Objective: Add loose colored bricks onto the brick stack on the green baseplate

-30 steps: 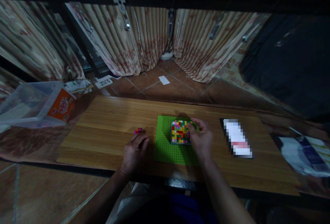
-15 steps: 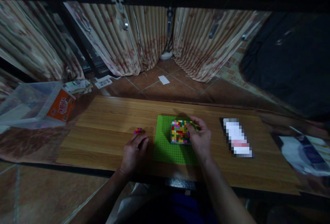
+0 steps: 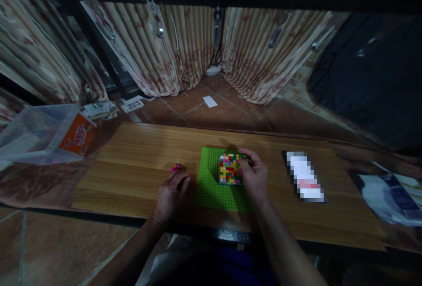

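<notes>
A low block of multicoloured building bricks point(image 3: 229, 169) stands on a green studded baseplate point(image 3: 207, 196). My right hand point(image 3: 255, 176) is bent around the block's far right corner, thumb over its top and fingers at the far side. Whether a single small brick lies between those fingertips is hidden. To the left of the baseplate, my left hand point(image 3: 171, 193) rests on the wooden table top point(image 3: 132, 171) with loosely bent fingers and a gap beside the thumb. Just beyond its fingertips lie several small pink, red and orange bricks point(image 3: 176, 168).
On the right of the table lies a phone with a blurred-out screen point(image 3: 305, 176). A clear plastic bin with an orange label point(image 3: 49, 145) is off the left end. Plastic packaging point(image 3: 392, 198) sits past the right end. Striped curtains point(image 3: 187, 53) hang behind the table.
My right hand has shifted slightly left at the block's corner, its fingers drawn in a little. My left hand and the loose bricks stay where they were.
</notes>
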Available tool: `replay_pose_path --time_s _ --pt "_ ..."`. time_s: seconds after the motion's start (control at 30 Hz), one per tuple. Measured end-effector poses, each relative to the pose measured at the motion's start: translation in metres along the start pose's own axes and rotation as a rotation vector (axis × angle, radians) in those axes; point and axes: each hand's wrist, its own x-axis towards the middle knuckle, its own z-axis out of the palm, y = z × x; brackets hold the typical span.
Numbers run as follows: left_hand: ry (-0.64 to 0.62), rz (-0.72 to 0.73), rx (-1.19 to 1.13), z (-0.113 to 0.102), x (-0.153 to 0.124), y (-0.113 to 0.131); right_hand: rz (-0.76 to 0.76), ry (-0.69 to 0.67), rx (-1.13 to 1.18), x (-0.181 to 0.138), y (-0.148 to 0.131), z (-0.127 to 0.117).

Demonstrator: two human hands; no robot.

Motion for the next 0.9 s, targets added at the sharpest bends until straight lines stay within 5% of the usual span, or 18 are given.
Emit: replay_pose_path --time_s 0.9 --pt "0.021 -0.01 0.031 0.004 -0.003 -0.007 0.001 -0.053 0.028 0.007 0.011 0.002"
